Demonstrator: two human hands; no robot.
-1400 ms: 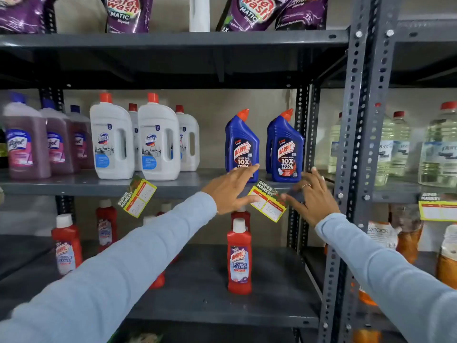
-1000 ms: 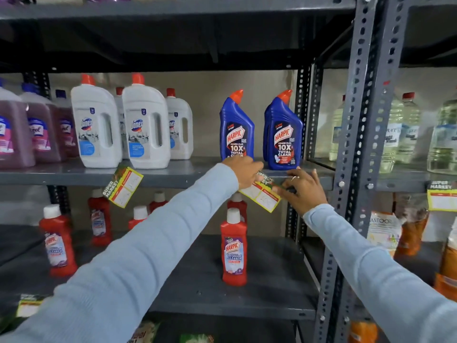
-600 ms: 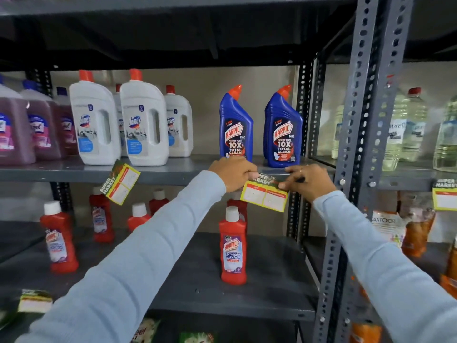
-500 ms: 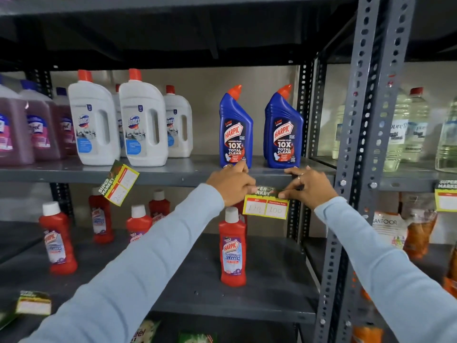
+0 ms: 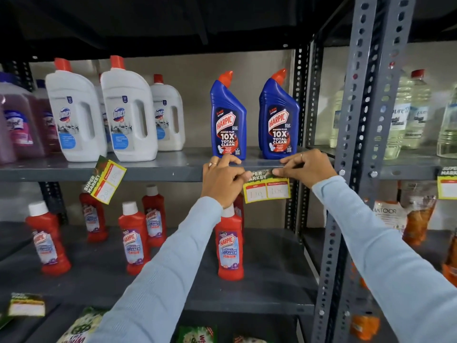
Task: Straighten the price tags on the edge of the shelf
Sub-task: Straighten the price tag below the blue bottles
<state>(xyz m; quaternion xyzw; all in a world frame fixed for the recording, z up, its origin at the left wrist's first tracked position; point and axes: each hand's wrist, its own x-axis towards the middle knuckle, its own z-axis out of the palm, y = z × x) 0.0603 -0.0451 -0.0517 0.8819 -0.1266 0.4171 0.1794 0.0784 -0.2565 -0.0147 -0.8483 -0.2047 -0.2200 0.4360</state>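
A yellow and green price tag [image 5: 267, 188] hangs nearly level on the grey shelf edge [image 5: 160, 173], below two blue Harpic bottles [image 5: 228, 117]. My left hand [image 5: 222, 180] pinches its left top corner. My right hand [image 5: 305, 169] pinches its right top corner against the shelf edge. A second price tag [image 5: 105, 179] hangs tilted on the same edge to the left, under the white Domex bottles [image 5: 128, 112]. A third price tag [image 5: 447, 184] sits level at the far right, partly cut off by the frame.
A grey perforated upright [image 5: 356, 157] stands just right of my right hand. Red Harpic bottles [image 5: 230, 243] stand on the shelf below. Clear bottles [image 5: 415, 112] fill the right bay. Another tag [image 5: 26, 305] lies low at the left.
The tag between my hands turned from tilted to nearly level. Both hands closed on its top corners at the shelf edge. The view dropped slightly.
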